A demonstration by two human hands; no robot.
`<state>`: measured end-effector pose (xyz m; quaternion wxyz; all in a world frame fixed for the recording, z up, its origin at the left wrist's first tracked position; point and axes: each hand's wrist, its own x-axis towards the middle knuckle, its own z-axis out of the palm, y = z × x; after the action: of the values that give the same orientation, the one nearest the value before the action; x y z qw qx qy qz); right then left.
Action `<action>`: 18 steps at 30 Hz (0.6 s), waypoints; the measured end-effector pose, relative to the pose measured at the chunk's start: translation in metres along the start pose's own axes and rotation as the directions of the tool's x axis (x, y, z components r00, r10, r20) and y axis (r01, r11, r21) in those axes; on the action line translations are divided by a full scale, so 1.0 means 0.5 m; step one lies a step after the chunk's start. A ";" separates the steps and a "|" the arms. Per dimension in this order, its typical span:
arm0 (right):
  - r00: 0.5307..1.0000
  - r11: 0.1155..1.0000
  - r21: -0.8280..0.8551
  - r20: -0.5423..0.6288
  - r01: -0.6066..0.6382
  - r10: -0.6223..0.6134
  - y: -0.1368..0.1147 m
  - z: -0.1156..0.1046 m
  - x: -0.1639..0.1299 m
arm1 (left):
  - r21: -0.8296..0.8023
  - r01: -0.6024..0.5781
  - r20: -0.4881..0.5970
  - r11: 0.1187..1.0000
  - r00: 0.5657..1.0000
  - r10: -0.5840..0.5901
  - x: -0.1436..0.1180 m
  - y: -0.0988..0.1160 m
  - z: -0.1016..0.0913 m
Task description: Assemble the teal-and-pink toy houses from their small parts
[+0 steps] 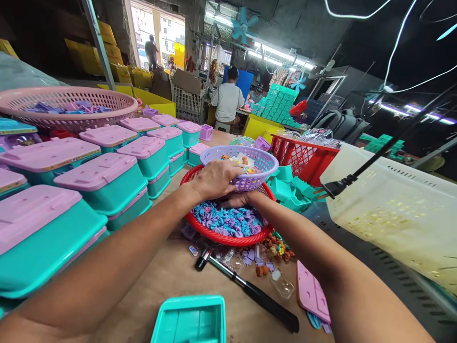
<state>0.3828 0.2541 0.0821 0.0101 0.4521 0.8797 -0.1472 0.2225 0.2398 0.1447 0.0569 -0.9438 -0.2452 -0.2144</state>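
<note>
My left hand (218, 179) is closed on the near rim of a lilac plastic basket (254, 181), which holds small colourful pieces and something white. Below it is a red basket (217, 237), filled with blue and purple rose-shaped pieces (228, 221). My right hand (236, 199) reaches under the lilac basket, down among the roses. Its fingers are mostly hidden by shadow and pieces, so their grip does not show. A hammer (246, 286) with a black handle lies on the table in front, and a turquoise box (191, 321) stands at the near edge.
Turquoise boxes with pink lids (96, 176) are stacked along the left, near a pink basket (67, 116). A pink lid (312, 290), small loose parts and a red crate (300, 159) are on the right. A black plug (333, 186) hangs there. A person (228, 100) sits farther back.
</note>
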 end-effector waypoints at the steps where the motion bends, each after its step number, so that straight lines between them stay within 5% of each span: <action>1: 0.999 1.000 0.007 0.047 0.017 -0.017 -0.004 -0.003 -0.011 | 0.001 0.015 0.023 1.000 1.000 -0.015 0.000 0.001 -0.008; 6: 0.971 0.963 0.249 0.181 0.106 -0.154 -0.035 -0.035 -0.119 | -0.004 0.086 0.084 0.996 0.993 -0.085 -0.002 0.010 -0.044; 12: 0.995 0.948 0.308 -0.082 0.080 -0.057 -0.044 -0.019 -0.241 | -0.003 0.079 0.200 0.997 0.977 -0.076 -0.016 0.033 -0.033; 18: 0.947 0.876 0.482 -0.285 0.010 0.146 -0.033 0.023 -0.256 | 0.112 0.013 0.334 0.994 0.941 -0.050 -0.041 0.067 0.019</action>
<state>0.4437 0.1406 0.0943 -0.2358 0.4890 0.7898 -0.2855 0.2264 0.2038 0.1271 0.0619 -0.9579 -0.2777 -0.0375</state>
